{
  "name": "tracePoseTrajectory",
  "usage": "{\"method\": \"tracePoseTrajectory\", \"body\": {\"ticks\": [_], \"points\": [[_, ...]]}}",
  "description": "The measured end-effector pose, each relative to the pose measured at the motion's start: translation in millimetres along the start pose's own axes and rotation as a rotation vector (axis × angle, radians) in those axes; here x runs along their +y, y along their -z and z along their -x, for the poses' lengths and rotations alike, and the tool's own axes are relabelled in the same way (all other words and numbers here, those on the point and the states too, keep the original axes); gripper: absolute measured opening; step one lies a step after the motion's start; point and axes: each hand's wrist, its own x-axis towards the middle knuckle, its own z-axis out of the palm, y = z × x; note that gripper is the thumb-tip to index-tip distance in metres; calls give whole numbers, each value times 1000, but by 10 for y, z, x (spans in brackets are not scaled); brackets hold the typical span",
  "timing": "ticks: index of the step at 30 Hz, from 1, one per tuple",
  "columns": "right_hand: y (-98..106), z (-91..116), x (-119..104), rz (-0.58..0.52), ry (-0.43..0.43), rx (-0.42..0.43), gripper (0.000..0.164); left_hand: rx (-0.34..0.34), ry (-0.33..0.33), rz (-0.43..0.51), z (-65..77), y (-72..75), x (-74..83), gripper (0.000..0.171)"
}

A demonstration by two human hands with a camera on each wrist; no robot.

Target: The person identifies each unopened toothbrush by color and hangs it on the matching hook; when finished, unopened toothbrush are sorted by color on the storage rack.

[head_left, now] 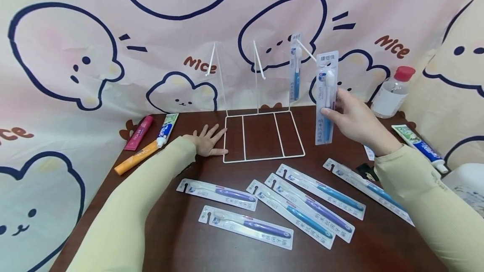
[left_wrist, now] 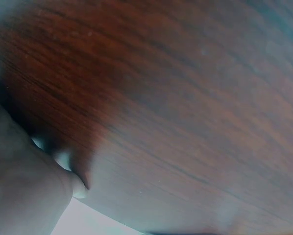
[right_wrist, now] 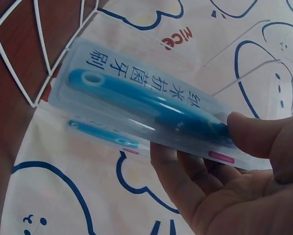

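Note:
Upright in front of the rack's right side, a packaged blue toothbrush (head_left: 326, 95) is pinched between the thumb and fingers of my right hand (head_left: 355, 116). Its top overlaps the tip of the right hook in the head view. In the right wrist view the blue handle (right_wrist: 151, 103) shows through clear plastic. Another packaged blue toothbrush (head_left: 296, 70) hangs on that hook, farther back. My left hand (head_left: 206, 141) lies on the table with fingers spread, fingertips at the left side of the white wire rack (head_left: 264, 159). The rack's left hook (head_left: 211, 60) and middle hook (head_left: 259, 60) hold nothing.
Several packaged toothbrushes (head_left: 249, 226) lie across the front of the table. Toothpaste tubes (head_left: 166, 130) and an orange tube (head_left: 136, 158) lie at left. At right are another toothpaste tube (head_left: 419, 148) and a red-capped bottle (head_left: 391, 93). A patterned cloth (head_left: 162, 45) hangs behind.

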Motion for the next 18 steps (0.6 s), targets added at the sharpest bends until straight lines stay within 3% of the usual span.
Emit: {"method": "tracePoseTrajectory", "body": {"ticks": [9,14,18], "points": [[-71,-106,40,-14,13,53,61,17,-18,-12,46,70,49,97],[-105,-130,78,-20,-12,15,59,35,-20,-30,84,71,65,97],[-153,-235,125,-14,-37,-24,57,12,-14,-11,85,42,50,96]]}}
